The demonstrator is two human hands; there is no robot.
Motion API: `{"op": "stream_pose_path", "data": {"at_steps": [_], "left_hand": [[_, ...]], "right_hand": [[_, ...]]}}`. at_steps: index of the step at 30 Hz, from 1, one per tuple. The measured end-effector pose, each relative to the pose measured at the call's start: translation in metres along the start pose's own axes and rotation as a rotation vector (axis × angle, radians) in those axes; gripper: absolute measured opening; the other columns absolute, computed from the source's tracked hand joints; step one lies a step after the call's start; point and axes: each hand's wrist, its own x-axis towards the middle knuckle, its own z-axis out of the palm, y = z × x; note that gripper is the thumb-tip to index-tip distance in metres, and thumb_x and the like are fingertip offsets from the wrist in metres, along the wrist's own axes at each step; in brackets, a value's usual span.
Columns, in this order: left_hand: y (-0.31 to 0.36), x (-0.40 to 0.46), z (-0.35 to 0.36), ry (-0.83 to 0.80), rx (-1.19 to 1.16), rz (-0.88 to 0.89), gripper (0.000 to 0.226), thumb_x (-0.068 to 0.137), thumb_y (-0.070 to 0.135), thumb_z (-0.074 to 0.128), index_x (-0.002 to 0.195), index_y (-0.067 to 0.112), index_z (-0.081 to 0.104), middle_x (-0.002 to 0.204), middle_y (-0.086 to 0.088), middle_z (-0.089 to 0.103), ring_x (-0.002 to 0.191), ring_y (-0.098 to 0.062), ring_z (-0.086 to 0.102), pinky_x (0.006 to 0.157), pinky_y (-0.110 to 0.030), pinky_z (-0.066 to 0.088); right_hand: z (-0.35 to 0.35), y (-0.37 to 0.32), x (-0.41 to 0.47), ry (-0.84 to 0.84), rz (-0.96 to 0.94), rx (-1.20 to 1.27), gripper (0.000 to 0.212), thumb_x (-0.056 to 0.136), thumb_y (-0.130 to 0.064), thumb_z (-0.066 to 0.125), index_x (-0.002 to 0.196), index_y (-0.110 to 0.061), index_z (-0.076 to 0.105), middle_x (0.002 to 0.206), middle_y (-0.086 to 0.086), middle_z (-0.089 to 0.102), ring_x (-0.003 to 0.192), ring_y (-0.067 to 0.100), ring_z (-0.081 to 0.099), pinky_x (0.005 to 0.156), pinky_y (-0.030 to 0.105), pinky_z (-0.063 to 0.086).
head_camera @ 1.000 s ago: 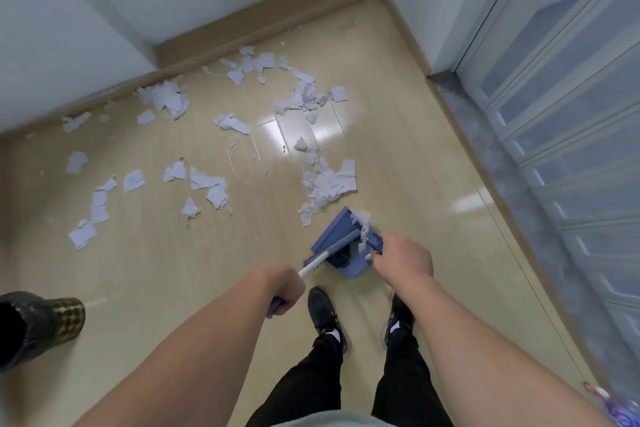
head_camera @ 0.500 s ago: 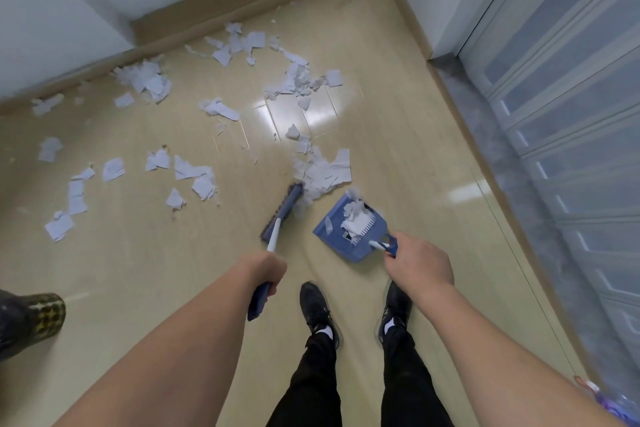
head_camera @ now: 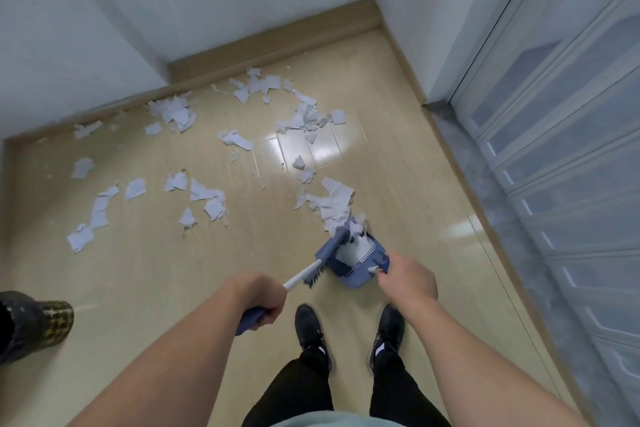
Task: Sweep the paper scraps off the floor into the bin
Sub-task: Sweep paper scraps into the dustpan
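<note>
Hands busy sweeping paper into dustpan.
Left hand [head_camera: 258, 298] gripping brush [head_camera: 330, 253], right hand [head_camera: 407, 276] gripping dustpan [head_camera: 353, 269] low on floor [head_camera: 145, 281]. Paper scraps [head_camera: 332, 204] touching pan lip, more lying far across floor. Next: probably pull scraps in, reach farther.

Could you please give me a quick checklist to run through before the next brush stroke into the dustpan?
1. Left hand grips the brush: ok.
2. Right hand holds the dustpan: ok.
3. Brush head at the dustpan mouth: ok.
4. Scraps piled just ahead of the dustpan: ok.
5. Dustpan lip flat on the floor: cannot tell.
6. Bin within reach: cannot tell.
</note>
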Motion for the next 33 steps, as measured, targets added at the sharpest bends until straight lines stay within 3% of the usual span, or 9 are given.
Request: {"op": "stream_pose_path", "data": {"at_steps": [5,11,14,17,21,27,31,33], "left_hand": [[0.029,-0.020,0.002,0.102,0.069,-0.025,0.047,0.082,-0.002,0.050,0.128,-0.006,0.049,0.070,-0.012,0.058,0.061,-0.021,0.055,0.073,-0.030,0.048],[0.066,-0.028,0.001,0.203,-0.016,0.012,0.048,0.082,-0.001,0.049,0.130,-0.006,0.045,0.070,-0.012,0.057,0.060,-0.022,0.054,0.069,-0.029,0.047],[0.088,-0.025,0.014,0.235,-0.042,0.026,0.038,0.078,-0.002,0.049,0.116,-0.006,0.049,0.068,-0.012,0.058,0.056,-0.022,0.054,0.060,-0.025,0.046],[0.107,-0.018,0.020,0.179,-0.225,0.061,0.021,0.080,0.000,0.045,0.100,-0.003,0.050,0.063,-0.011,0.051,0.050,-0.022,0.045,0.057,-0.025,0.042],[0.132,-0.025,0.020,0.068,-0.426,0.119,0.004,0.088,0.003,0.042,0.086,0.005,0.045,0.058,-0.007,0.042,0.044,-0.018,0.036,0.050,-0.024,0.034],[0.164,-0.023,0.027,0.028,-0.326,0.090,0.013,0.089,0.006,0.044,0.077,0.006,0.045,0.062,-0.009,0.043,0.047,-0.018,0.037,0.053,-0.025,0.036],[0.180,-0.014,0.029,0.038,-0.285,0.040,0.007,0.089,0.005,0.046,0.085,0.000,0.049,0.061,-0.009,0.046,0.049,-0.019,0.038,0.057,-0.027,0.037],[0.193,-0.005,0.027,0.057,-0.221,0.012,0.011,0.087,0.002,0.044,0.077,0.001,0.050,0.050,-0.009,0.048,0.048,-0.021,0.040,0.060,-0.027,0.039]], "right_hand": [[-0.027,0.038,-0.017,0.013,0.010,0.005,0.021,0.089,-0.033,0.055,0.105,-0.022,0.061,0.105,0.004,0.067,0.095,0.029,0.064,0.065,0.028,0.042],[-0.044,0.112,-0.039,0.077,0.071,0.055,0.011,0.089,-0.037,0.054,0.087,-0.026,0.054,0.090,-0.001,0.064,0.077,0.022,0.059,0.058,0.026,0.040],[-0.048,0.152,-0.049,0.099,0.101,0.070,0.013,0.091,-0.037,0.054,0.082,-0.030,0.049,0.080,-0.006,0.057,0.073,0.019,0.057,0.050,0.025,0.032],[-0.052,0.180,-0.049,0.090,0.120,0.059,0.022,0.090,-0.036,0.054,0.071,-0.029,0.043,0.071,-0.009,0.052,0.072,0.020,0.057,0.048,0.025,0.032],[-0.048,0.202,-0.040,0.074,0.107,0.007,0.012,0.090,-0.037,0.053,0.087,-0.026,0.055,0.085,-0.002,0.064,0.079,0.024,0.061,0.057,0.027,0.039],[-0.040,0.223,-0.026,0.055,0.077,-0.056,0.023,0.093,-0.039,0.053,0.108,-0.022,0.060,0.101,0.002,0.068,0.090,0.025,0.064,0.065,0.028,0.046],[-0.048,0.234,-0.012,0.054,0.085,-0.020,0.022,0.090,-0.043,0.056,0.102,-0.025,0.061,0.096,0.001,0.068,0.084,0.025,0.064,0.062,0.028,0.046],[-0.048,0.239,-0.009,0.054,0.097,0.003,0.023,0.091,-0.047,0.054,0.099,-0.027,0.062,0.093,0.000,0.068,0.081,0.024,0.063,0.058,0.027,0.041]]}}
